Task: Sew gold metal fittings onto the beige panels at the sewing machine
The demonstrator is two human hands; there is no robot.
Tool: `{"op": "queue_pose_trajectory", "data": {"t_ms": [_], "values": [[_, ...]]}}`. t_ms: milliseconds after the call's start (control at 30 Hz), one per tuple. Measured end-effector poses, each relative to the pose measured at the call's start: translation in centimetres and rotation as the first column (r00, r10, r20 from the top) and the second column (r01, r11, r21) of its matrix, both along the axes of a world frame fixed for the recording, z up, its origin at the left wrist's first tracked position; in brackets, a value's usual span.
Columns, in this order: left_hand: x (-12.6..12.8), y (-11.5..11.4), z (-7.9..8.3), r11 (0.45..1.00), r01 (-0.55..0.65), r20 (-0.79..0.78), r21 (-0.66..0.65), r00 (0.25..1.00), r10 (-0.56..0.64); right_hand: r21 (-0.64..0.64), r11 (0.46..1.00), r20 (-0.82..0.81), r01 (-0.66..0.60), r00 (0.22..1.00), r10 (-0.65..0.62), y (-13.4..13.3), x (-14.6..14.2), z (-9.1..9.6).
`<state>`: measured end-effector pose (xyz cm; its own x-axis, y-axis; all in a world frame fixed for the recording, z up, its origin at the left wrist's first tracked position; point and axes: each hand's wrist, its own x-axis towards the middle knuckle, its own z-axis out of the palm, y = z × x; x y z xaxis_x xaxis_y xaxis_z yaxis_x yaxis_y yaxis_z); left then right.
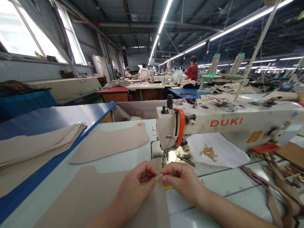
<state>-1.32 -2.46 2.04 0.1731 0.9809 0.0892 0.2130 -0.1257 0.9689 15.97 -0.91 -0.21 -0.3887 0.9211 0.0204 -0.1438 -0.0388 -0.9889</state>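
Note:
In front of the sewing machine (168, 126), my left hand (136, 183) and my right hand (184, 181) meet fingertip to fingertip. Both are closed in a pinch on a small, thin, light strip (159, 174); the fingers cover most of it, so its exact kind is unclear. Under my left hand and forearm lies a large beige fabric panel (104, 180), its right part reaching below the pinched fingers. The machine's lit needle area (171, 156) is just beyond my fingertips. Another beige panel (114, 141) lies flat farther back on the pale table.
Gold-coloured metal pieces (209, 152) lie on a white sheet (228, 155) under the machine arm. Stacked beige panels (42, 142) rest on a blue surface at left. Brown straps (275, 180) hang at right. A person in red (192, 70) stands in the background.

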Motion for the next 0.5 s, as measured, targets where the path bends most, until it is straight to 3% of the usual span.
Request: {"op": "queue_pose_trajectory", "data": {"t_ms": [300,500], "values": [[0.02,-0.01,-0.04,0.999,0.006,-0.019,-0.043,1.0,-0.007,0.005,1.0,0.072,0.011,0.997,-0.011,0.09,0.08,0.39],[0.26,-0.01,0.38,0.999,-0.046,-0.04,-0.018,0.998,0.045,0.276,0.961,0.262,0.007,0.962,-0.082,-0.11,0.38,0.84]]}}
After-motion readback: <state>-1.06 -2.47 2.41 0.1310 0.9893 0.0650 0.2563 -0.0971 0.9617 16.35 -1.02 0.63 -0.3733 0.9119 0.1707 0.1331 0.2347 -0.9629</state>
